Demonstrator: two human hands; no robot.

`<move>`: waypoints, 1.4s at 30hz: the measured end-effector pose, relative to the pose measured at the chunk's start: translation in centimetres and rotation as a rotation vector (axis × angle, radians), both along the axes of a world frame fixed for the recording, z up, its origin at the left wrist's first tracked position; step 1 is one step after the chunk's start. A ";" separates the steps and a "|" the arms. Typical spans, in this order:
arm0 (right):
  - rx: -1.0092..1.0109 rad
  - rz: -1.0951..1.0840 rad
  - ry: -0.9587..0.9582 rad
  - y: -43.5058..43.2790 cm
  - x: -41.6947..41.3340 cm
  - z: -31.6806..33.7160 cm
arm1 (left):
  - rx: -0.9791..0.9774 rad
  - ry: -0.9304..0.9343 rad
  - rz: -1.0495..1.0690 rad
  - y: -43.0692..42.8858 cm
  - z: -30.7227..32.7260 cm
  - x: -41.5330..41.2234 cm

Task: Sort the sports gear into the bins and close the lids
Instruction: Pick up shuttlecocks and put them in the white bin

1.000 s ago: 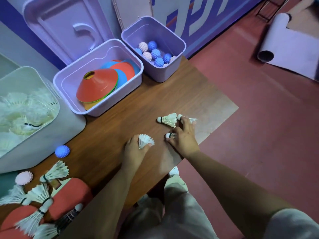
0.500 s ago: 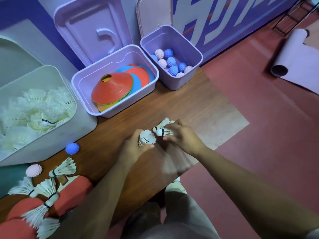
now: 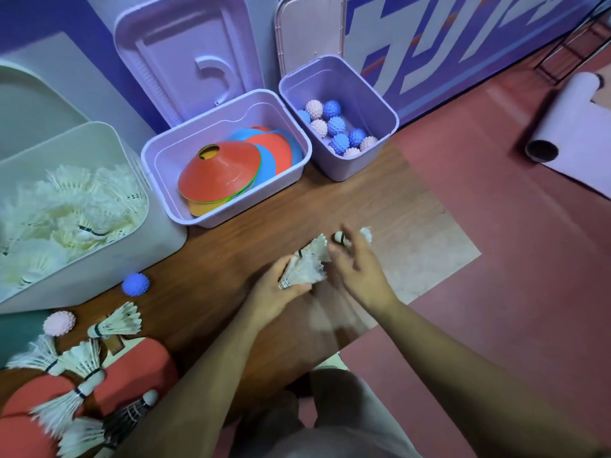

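Both hands hold shuttlecocks (image 3: 305,264) right of the white bin (image 3: 162,233), above the tabletop (image 3: 215,259).
Left hand (image 3: 276,294) fingers curl round the bunch; right hand (image 3: 360,271) fingers pinch a single shuttlecock (image 3: 339,238), blurred. Risk: an overfull left grip spills some short of the white bin.

No legible text, label, brand or number anywhere. Blue wall banner (image 3: 463,61), far right: large white block strokes plus orange-red stripe, apparently lettering, cropped by top frame edge and seen at steep angle, so unreadable.
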State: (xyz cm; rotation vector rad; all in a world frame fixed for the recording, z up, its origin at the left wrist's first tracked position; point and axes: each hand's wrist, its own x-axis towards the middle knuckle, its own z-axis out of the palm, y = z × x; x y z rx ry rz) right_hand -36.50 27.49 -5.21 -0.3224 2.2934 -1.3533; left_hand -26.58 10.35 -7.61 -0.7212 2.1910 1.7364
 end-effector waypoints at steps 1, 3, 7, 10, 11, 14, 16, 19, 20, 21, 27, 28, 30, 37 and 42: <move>0.153 -0.057 0.110 0.7 -0.9 -0.7 | 0.020 -0.004 0.042 -0.1 -0.2 0.0; 0.456 -0.060 0.180 1.9 -2.5 -2.3 | 0.028 -0.015 0.080 -0.5 -0.7 0.1; 0.554 0.058 0.085 2.7 -4.3 -4.7 | 0.022 -0.024 0.115 -0.9 -1.0 0.5; 0.480 0.028 0.098 2.7 -5.2 -4.9 | 0.019 -0.035 0.128 -1.3 -1.3 0.8; 0.465 -0.005 0.102 2.7 -5.3 -4.8 | 0.017 -0.040 0.134 -1.4 -1.4 0.9; 0.354 -0.114 0.170 2.8 -5.3 -3.6 | -0.013 -0.048 0.157 -1.4 -1.0 1.0; 0.224 -0.100 0.198 2.2 -4.7 -1.7 | -0.024 -0.033 0.169 -1.4 -0.6 0.9; 0.080 0.123 0.184 0.2 -3.3 1.0 | 0.003 0.014 0.196 -1.5 -0.2 0.4; 0.073 0.194 0.182 -0.4 -2.8 1.2 | 0.010 0.033 0.195 -1.4 0.2 0.2; 0.081 0.238 0.196 -0.9 -2.6 1.2 | 0.014 0.055 0.182 -1.4 0.5 0.1; 0.088 0.092 0.306 -1.8 -3.1 1.4 | 0.044 0.087 0.168 -1.9 1.3 0.2; 0.084 0.118 0.313 -2.1 -3.0 1.6 | 0.052 0.076 0.160 -1.9 1.4 0.1; 0.045 0.255 0.329 -2.8 -2.4 1.6 | 0.054 0.065 0.152 -1.8 1.6 -0.1; -0.001 0.565 0.351 -3.6 -3.2 0.9 | 0.027 0.004 0.148 -2.3 1.4 -0.1; -0.086 0.587 0.188 -4.4 -3.5 1.5 | -0.051 -0.027 0.245 -2.2 1.7 -0.4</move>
